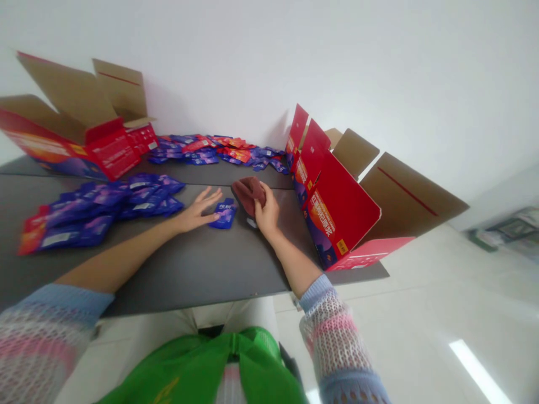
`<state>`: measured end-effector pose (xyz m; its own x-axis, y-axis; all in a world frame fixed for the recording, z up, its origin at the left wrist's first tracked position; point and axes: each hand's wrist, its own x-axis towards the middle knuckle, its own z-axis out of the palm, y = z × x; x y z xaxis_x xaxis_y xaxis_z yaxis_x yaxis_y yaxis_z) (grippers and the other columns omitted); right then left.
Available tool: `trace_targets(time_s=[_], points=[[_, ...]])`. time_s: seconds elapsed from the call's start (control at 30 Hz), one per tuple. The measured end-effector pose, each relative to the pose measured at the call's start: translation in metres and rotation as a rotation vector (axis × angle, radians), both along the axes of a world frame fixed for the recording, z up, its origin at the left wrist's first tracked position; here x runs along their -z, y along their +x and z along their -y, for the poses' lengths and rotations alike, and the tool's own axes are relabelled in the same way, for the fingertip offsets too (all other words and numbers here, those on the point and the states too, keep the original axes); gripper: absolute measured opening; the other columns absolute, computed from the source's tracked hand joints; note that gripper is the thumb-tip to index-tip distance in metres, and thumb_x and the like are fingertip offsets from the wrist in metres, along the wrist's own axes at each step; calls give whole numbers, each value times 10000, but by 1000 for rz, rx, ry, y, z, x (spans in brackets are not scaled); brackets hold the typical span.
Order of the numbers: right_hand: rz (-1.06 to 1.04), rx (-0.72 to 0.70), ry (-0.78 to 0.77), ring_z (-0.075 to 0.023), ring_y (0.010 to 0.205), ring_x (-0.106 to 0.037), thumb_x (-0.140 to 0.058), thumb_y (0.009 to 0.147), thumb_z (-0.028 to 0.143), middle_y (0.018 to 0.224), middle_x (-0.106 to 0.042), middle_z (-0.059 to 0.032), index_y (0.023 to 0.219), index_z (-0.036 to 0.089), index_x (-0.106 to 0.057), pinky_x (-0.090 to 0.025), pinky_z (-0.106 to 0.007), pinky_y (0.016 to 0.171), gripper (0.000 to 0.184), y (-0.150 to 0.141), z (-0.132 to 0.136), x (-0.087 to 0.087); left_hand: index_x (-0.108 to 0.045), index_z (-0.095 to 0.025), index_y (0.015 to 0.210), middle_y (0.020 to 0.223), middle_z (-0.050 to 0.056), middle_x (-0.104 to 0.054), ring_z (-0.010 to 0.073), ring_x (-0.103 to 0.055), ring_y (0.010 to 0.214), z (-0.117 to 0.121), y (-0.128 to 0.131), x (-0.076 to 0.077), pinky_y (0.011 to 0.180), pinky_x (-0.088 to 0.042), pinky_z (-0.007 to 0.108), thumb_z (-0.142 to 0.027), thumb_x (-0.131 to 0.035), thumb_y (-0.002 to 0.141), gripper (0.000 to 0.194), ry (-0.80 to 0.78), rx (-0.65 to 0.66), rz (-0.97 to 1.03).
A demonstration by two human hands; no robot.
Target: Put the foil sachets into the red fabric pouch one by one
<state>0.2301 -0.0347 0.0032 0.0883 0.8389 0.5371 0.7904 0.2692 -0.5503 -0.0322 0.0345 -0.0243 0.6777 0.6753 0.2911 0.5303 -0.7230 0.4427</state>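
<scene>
My left hand [197,210] lies flat on the dark grey table [202,269], fingers spread, fingertips touching a small blue sachet [224,214]. My right hand [266,212] is closed on a dark red cloth [249,191] that rests just right of the sachet. A pile of blue sachets [96,210] lies to the left of my left hand. Another heap of blue and red sachets [219,148] sits at the back by the wall.
An open red cardboard box [341,210] lies on its side at the table's right edge, flaps out. A second open red box [80,134] stands at the back left. A green bag [219,365] is in my lap below the table's front edge.
</scene>
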Motion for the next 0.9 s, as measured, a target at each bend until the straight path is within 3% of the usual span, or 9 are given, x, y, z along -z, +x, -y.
trace_targets(time_s=[0.07, 0.17, 0.3, 0.43, 0.53, 0.63, 0.73, 0.8, 0.9], points=[[-1, -24, 13, -157, 1339, -527, -325, 1014, 288, 1478, -546, -99, 1534, 180, -332, -402, -287, 1116, 530, -3, 5, -2, -411, -172, 1564, 1667, 146, -269, 346, -18, 1569, -10, -7, 3, 1227, -112, 578, -648, -479, 915, 808, 18, 38, -135], [42, -109, -6, -179, 1337, -525, -393, 980, 268, 1448, -572, -110, 1531, 162, -330, -388, -309, 1135, 565, -10, 10, -3, -428, -170, 1554, 1662, 166, -274, 344, -118, 1561, -15, -7, 3, 1228, -106, 576, -624, -459, 928, 774, 33, 79, -262], [196, -276, -179, -207, 1323, -528, -485, 910, 189, 1439, -587, -86, 1550, 187, -309, -415, -349, 1112, 664, -26, 14, -1, -428, -247, 1552, 1628, 136, -373, 326, -283, 1519, -15, 5, -1, 1226, -49, 600, -575, -505, 905, 729, -58, 53, -354], [379, -355, -310, -248, 1281, -523, -548, 911, 208, 1395, -606, -117, 1387, 147, -537, -429, -374, 1090, 480, -44, 19, 3, -379, -181, 1573, 1648, 166, -317, 320, -255, 1532, -20, 12, 3, 1242, -70, 555, -547, -598, 815, 869, -102, -44, -331], [429, -344, -308, -251, 1299, -489, -496, 940, 192, 1431, -576, -116, 1420, 151, -530, -420, -385, 1093, 483, -47, 21, 5, -378, -161, 1569, 1652, 171, -301, 319, -234, 1540, -23, 14, 4, 1239, -61, 567, -526, -593, 811, 869, -130, -48, -312], [456, -368, -304, -224, 1328, -460, -473, 946, 160, 1478, -545, -58, 1473, 239, -505, -402, -363, 1106, 534, -42, 18, 7, -469, -227, 1516, 1606, 141, -408, 351, -303, 1508, -19, 18, -2, 1213, -19, 643, -516, -610, 810, 775, -171, 9, -324], [465, -362, -279, -203, 1322, -460, -455, 957, 130, 1450, -573, -3, 1413, 323, -579, -375, -353, 1124, 510, -36, 9, 9, -546, -255, 1442, 1517, 136, -531, 373, -442, 1421, -12, 24, -12, 1192, -12, 687, -516, -634, 814, 686, -183, 19, -301], [448, -318, -278, -199, 1305, -475, -446, 963, 120, 1420, -597, 15, 1339, 358, -641, -364, -370, 1131, 485, -32, 2, 9, -506, -234, 1466, 1499, 161, -541, 395, -463, 1400, -7, 28, -16, 1180, -37, 710, -531, -673, 783, 763, -210, 28, -273], [382, -273, -288, -190, 1296, -494, -469, 928, 75, 1384, -623, 14, 1220, 344, -721, -359, -380, 1135, 470, -24, -5, 8, -222, -193, 1604, 1556, 206, -456, 394, -425, 1429, -1, 27, -16, 1189, -148, 672, -547, -731, 726, 1074, -293, 159, -125]])
